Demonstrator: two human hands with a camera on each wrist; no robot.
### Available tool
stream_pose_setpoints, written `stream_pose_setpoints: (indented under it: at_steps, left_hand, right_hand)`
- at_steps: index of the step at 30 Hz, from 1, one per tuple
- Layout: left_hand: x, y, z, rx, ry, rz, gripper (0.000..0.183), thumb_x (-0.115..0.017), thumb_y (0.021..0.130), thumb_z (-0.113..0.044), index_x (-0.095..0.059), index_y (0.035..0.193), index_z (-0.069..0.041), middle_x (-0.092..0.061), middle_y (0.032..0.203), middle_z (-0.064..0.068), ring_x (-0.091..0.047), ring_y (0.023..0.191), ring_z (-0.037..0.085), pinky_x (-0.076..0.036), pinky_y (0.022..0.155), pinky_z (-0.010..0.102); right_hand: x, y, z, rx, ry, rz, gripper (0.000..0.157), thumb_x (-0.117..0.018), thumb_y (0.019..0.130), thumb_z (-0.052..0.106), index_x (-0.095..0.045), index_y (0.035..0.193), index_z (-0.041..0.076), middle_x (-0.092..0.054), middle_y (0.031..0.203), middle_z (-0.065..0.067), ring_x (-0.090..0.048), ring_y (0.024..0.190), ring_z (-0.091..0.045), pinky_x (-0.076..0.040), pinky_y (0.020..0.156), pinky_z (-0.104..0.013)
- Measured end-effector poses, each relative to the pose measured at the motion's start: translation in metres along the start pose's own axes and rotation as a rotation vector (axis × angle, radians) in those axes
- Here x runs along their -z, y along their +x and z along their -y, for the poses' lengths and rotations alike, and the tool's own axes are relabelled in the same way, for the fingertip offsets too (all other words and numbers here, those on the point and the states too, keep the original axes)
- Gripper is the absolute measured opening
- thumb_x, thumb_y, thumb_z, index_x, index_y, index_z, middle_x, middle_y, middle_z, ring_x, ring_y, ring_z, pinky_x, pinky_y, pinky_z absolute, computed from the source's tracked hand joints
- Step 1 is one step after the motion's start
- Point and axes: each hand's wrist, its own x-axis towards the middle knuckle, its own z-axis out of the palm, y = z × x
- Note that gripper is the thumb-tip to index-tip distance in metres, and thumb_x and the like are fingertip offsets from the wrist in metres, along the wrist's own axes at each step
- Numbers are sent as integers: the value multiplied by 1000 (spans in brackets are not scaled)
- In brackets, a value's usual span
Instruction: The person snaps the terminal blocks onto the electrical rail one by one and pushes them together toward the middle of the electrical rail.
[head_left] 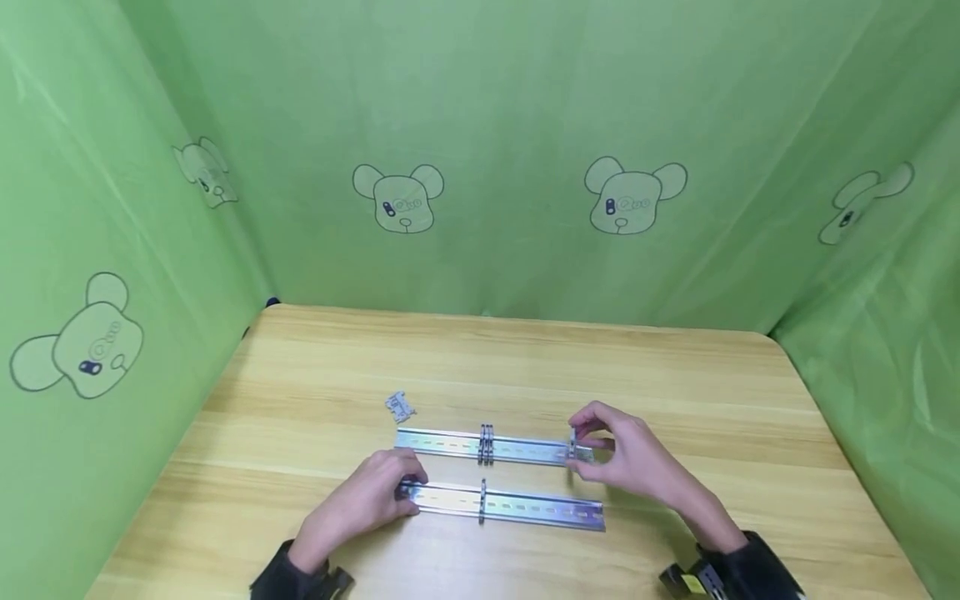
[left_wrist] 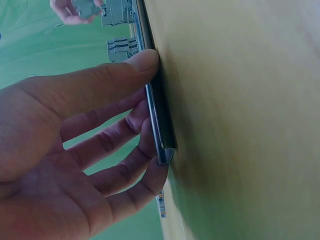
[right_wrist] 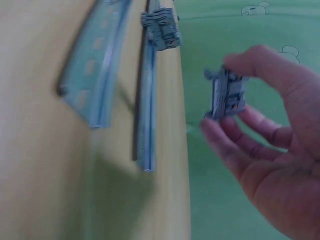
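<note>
At its left end, the nearer metal DIN rail (head_left: pixel 540 507) is gripped by my left hand (head_left: pixel 367 492), thumb on one long edge and fingers at the other. One grey terminal block (head_left: pixel 482 502) stands across the middle of this rail. Between thumb and fingertips, my right hand (head_left: pixel 633 454) pinches another grey terminal block (right_wrist: pixel 230 95). In the right wrist view that block is held up off the rails. The head view has it over the right end of the farther DIN rail (head_left: pixel 446 442). Several terminal blocks (head_left: pixel 487 445) sit side by side midway along that farther rail.
A loose grey terminal block (head_left: pixel 400 407) lies flat on the wooden table (head_left: pixel 675 375), behind the farther rail's left end. Both rails lie roughly parallel with a narrow gap between them. Green curtains (head_left: pixel 510 108) with printed bear heads enclose the back and sides.
</note>
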Motion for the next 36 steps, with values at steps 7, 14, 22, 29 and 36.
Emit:
stream_pose_setpoints:
  at_steps: [7, 14, 22, 29, 36]
  left_hand:
    - [2, 2, -1, 3, -2, -3, 33, -89, 75, -12, -73, 103, -6, -71, 101, 2, -67, 91, 16, -58, 84, 33]
    - [1, 1, -2, 1, 7, 0, 33, -90, 75, -12, -74, 103, -5, -72, 102, 4, -67, 92, 18, -58, 85, 35]
    - [1, -1, -3, 4, 24, -2, 34, -90, 75, -13, -73, 104, -7, -72, 102, 3, -67, 93, 18, -58, 87, 37]
    - [2, -1, -3, 9, 22, 5, 34, -90, 75, -13, -73, 105, -6, -71, 103, 3, -67, 94, 18, -58, 87, 38]
    - [1, -1, -4, 11, 23, 8, 35, -90, 75, -14, -73, 104, -6, -71, 102, 3, -67, 93, 17, -59, 86, 36]
  right_hand:
    - [-1, -24, -6, 121, 94, 2, 54, -88, 70, -7, -60, 115, -3, -64, 112, -19, -66, 103, -34, -59, 89, -36]
    - [-4, -45, -14, 158, 73, -21, 58, -89, 66, -10, -61, 116, -2, -65, 116, -16, -66, 106, -21, -59, 88, -36]
    - [-3, -63, -26, 173, 35, -23, 57, -90, 66, -7, -62, 115, 0, -67, 115, -13, -68, 107, -23, -59, 87, -38]
    - [-2, -74, -33, 121, -51, -12, 53, -93, 70, 8, -64, 115, 7, -69, 115, -7, -70, 106, -18, -58, 88, -32]
    - [-5, -80, -38, 100, -61, -8, 52, -94, 71, 14, -64, 114, 8, -70, 113, -6, -70, 104, -16, -59, 86, -31]
